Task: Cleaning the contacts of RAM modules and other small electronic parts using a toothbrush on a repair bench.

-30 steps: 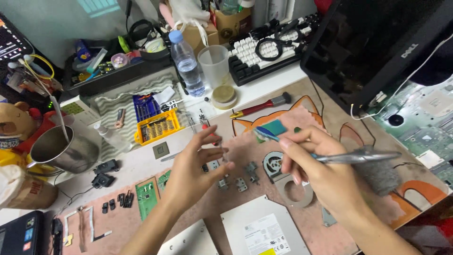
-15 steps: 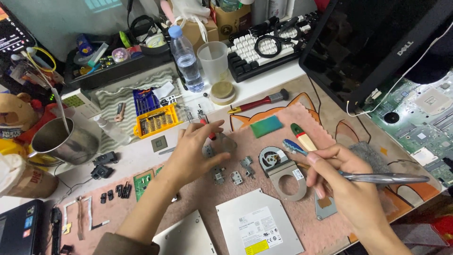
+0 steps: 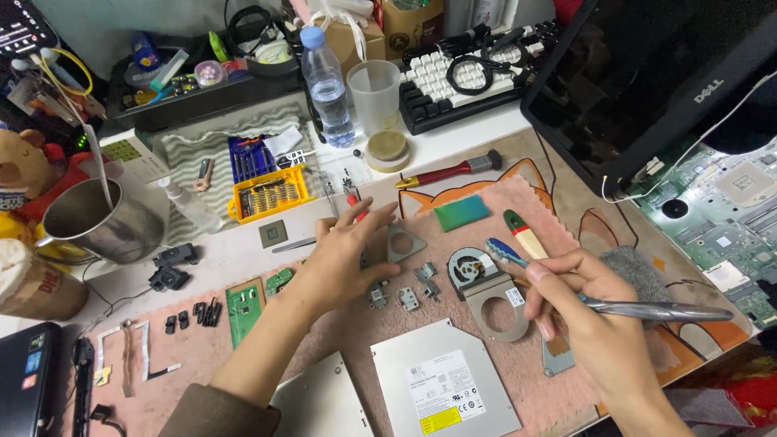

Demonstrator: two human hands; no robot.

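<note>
Left hand: our left hand (image 3: 344, 263) lay palm down over the pink mat (image 3: 340, 340), its fingers (image 3: 374, 212) spread apart and reaching toward a small triangular metal bracket (image 3: 405, 241); the fingertips seemed to touch its near edge, though we could not be sure from this angle.
Right hand: our right hand (image 3: 583, 311) was closed around a pair of metal tweezers (image 3: 660, 310), fingers together on the shaft, the long end pointing off to the right.
Under the left palm: several small grey metal parts (image 3: 405, 295) lay scattered just beside the hand, and a green circuit board (image 3: 241, 307) sat near the wrist.
Between the hands: a small cooling fan (image 3: 472, 265) with its ring-shaped metal plate (image 3: 506, 306) rested on the mat, just beside the right-hand knuckles.
Near edge: a flat silver optical drive (image 3: 441, 388) lay in front of us, close to both forearms.
Beyond the fan: a blue-tipped tool (image 3: 503, 249) and a green-tipped one (image 3: 522, 231) lay side by side, with a green cloth (image 3: 461, 212) further up.
Back of the bench: a yellow screwdriver bit case (image 3: 269, 197), a water bottle (image 3: 328, 85), a plastic cup (image 3: 374, 95) and a red-handled screwdriver (image 3: 449, 171) stood or lay well apart from the hands.
Left side: a steel mug (image 3: 101, 222) held a long spoon.
</note>
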